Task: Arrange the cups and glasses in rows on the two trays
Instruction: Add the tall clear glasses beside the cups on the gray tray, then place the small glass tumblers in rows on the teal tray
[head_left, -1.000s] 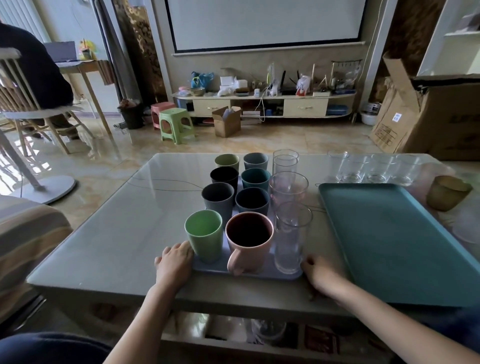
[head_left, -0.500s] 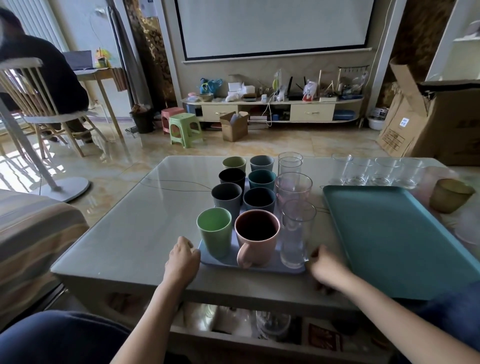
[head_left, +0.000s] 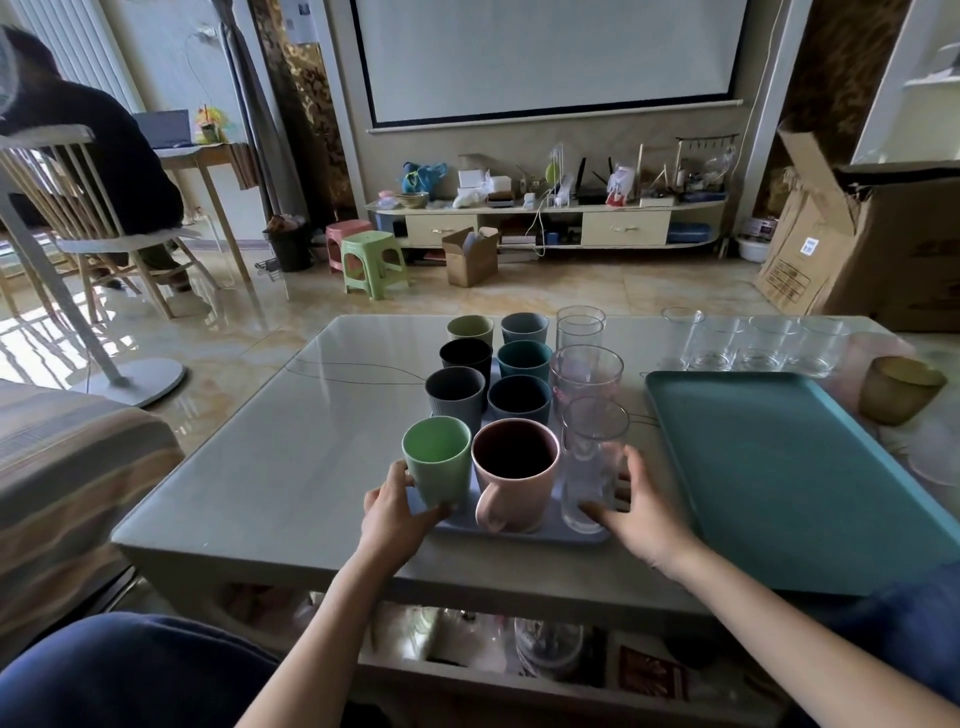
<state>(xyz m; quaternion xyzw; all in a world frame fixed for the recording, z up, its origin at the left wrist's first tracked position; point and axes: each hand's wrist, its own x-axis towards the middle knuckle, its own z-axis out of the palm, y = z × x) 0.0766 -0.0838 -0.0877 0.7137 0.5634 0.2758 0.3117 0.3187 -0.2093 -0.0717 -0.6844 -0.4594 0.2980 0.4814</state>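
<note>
Left hand (head_left: 392, 512): fingers curled on the green cup (head_left: 437, 465) at the blue tray's (head_left: 524, 535) near-left corner.
Right hand (head_left: 641, 512): fingers spread, near-right glass (head_left: 589, 467) touched.
Risk: crowded rows could be toppled by a jolt.

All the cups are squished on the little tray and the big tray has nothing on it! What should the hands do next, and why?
Probably lift one short clear glass from the row behind onto the teal tray. The blue tray is packed with three rows, and the left hand and right hand only steady its near corners, beside the green cup and tall glass.
</note>
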